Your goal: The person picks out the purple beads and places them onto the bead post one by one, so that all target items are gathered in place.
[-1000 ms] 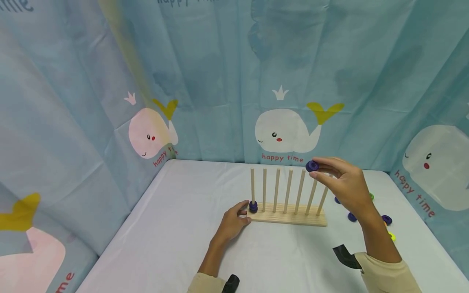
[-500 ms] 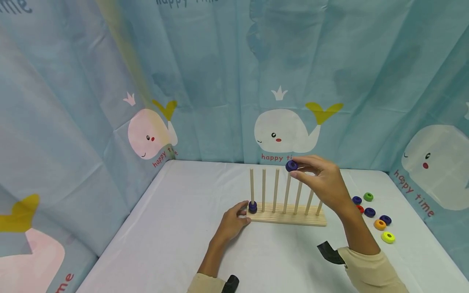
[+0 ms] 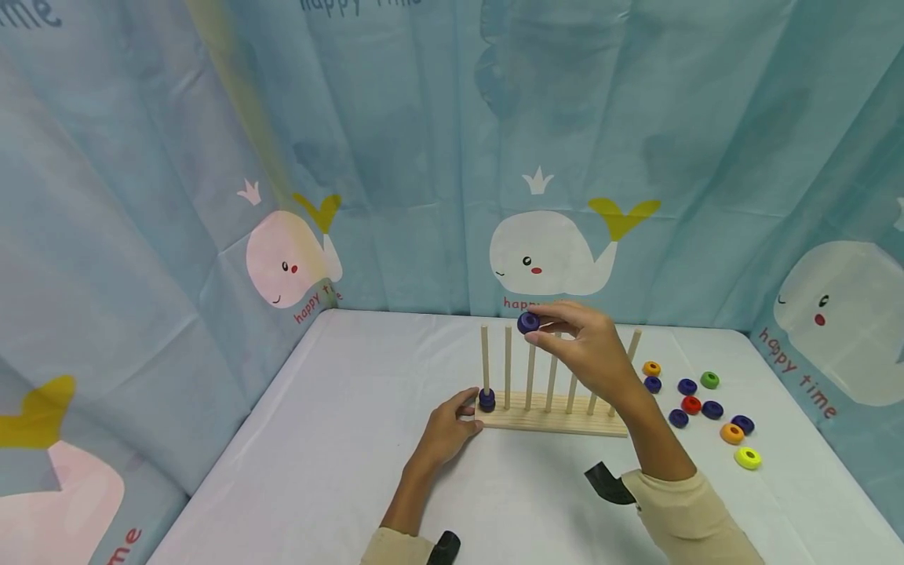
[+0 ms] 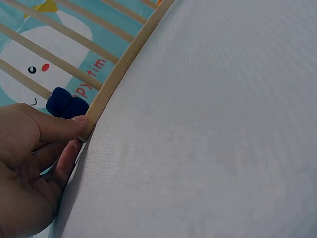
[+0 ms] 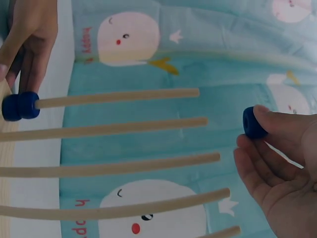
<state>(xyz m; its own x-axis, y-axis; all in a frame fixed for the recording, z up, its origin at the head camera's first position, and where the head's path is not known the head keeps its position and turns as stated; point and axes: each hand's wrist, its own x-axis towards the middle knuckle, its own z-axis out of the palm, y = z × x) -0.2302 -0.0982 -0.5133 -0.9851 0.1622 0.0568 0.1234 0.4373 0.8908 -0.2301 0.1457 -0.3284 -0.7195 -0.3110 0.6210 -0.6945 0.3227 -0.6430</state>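
A wooden peg rack (image 3: 551, 422) with several upright pegs stands on the white table. Two dark blue rings (image 3: 486, 400) are stacked at the foot of its leftmost peg, as the right wrist view also shows. My left hand (image 3: 446, 428) grips the left end of the base, thumb in front and fingers behind. Raised to peg-top height, my right hand (image 3: 586, 345) pinches a dark blue ring (image 3: 528, 322) between thumb and fingers. In the right wrist view this held ring (image 5: 254, 122) is apart from the peg tips, its hole turned toward them.
Loose rings lie on the table right of the rack: several blue ones (image 3: 712, 410), a red ring (image 3: 691, 405), a green ring (image 3: 709, 380), a yellow ring (image 3: 748, 457) and two orange rings (image 3: 732, 433). A blue whale-print curtain (image 3: 395, 235) rises behind the table.
My right hand has moved left over the rack with the blue ring, from near the right-hand pegs toward the left ones. The left hand stays on the base.
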